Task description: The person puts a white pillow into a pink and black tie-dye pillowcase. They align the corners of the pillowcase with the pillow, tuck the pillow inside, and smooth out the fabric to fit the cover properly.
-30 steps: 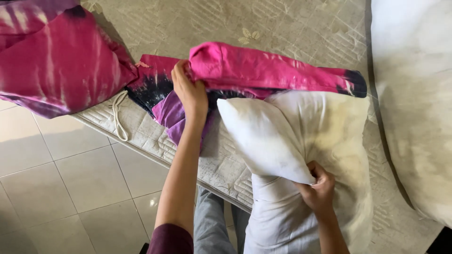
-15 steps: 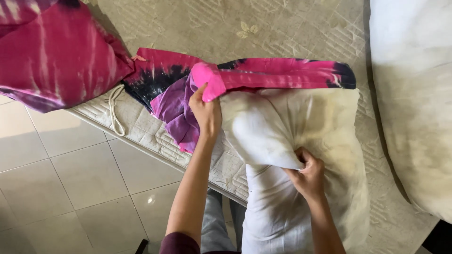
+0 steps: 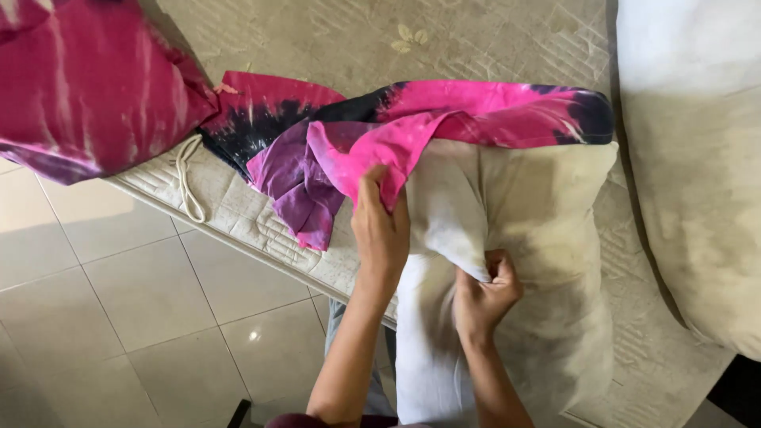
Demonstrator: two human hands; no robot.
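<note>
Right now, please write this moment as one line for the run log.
left hand: grips pink tie-dye cover | right hand: pinches white pillow | surface: mattress | second pillow at right

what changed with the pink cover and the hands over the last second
The left hand pulled the pink tie-dye cover further along over the white pillow, towards the person. The right hand slid up the pillow and bunched its fabric. Both hands kept their grips; the mattress and second pillow stayed put.

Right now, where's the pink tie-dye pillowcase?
Head view, centre: the pink tie-dye pillowcase drapes over the top of the white pillow on the mattress; the left hand grips its edge.
</note>
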